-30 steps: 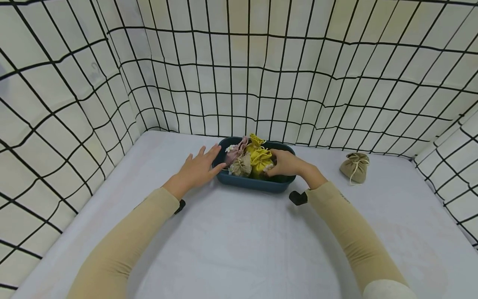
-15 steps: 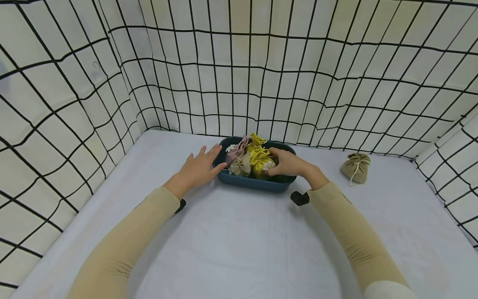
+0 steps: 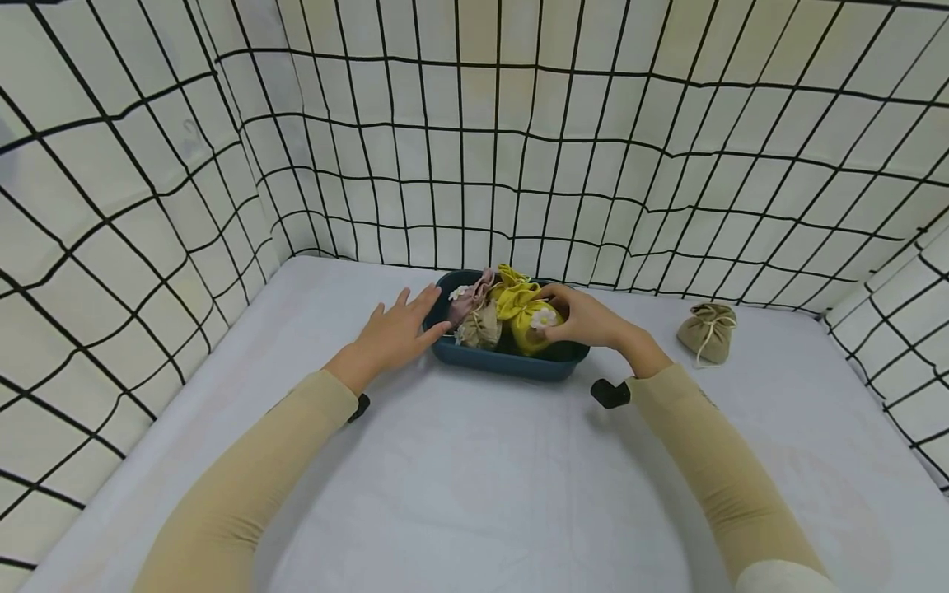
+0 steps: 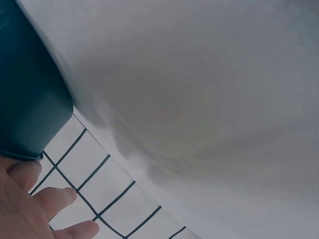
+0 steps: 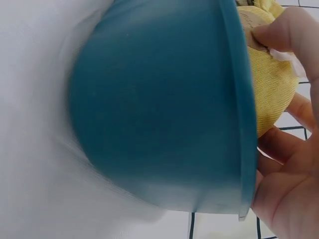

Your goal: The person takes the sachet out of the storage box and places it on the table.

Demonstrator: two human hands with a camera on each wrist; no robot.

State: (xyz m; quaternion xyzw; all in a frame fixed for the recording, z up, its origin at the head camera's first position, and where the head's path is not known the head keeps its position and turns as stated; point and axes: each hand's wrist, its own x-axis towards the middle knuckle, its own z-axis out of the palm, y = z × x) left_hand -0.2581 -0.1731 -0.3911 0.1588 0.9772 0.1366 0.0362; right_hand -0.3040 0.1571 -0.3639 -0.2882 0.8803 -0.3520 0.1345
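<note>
Plump yellow cloth pouch (image 3: 528, 317), hand-gripped

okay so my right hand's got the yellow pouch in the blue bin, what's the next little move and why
Probably lift the yellow pouch straight up, clear of the blue bin. The right hand already grips it above the rim, and the left hand rests against the bin's end, steadying it.

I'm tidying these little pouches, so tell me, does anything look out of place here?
One beige pouch lies alone on the white table, well right of the blue tub that holds the others. Otherwise nothing stands out: the right hand holds a yellow pouch at the tub.
</note>
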